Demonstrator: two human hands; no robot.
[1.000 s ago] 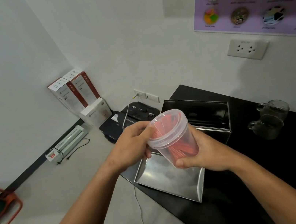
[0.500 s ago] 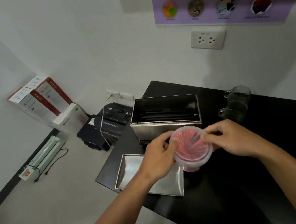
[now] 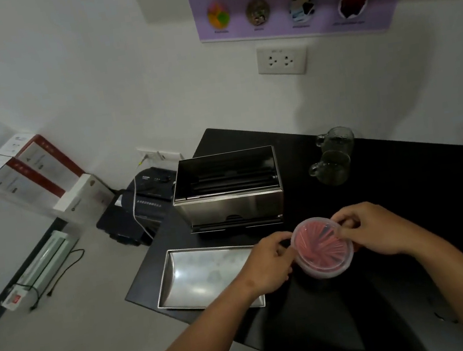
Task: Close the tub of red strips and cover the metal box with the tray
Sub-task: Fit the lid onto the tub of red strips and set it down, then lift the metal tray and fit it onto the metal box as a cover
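A clear plastic tub of red strips stands upright on the black table, with a clear lid lying on its rim. My left hand grips the tub's left side. My right hand holds its right rim, fingers curled over the lid's edge. A shiny metal tray lies flat, hollow side up, to the left of the tub; my left hand and forearm cover its right end. Behind both stands the open metal box, its top uncovered.
Two glass cups stand at the back right of the black table. The table's left edge runs just beside the tray. On the floor to the left are a black machine with a white cable, cardboard boxes and a laminator.
The tub was tilted in mid-air between both hands a second ago. It has come down to the table, upright, to the right of the tray. Both hands now sit at its rim.
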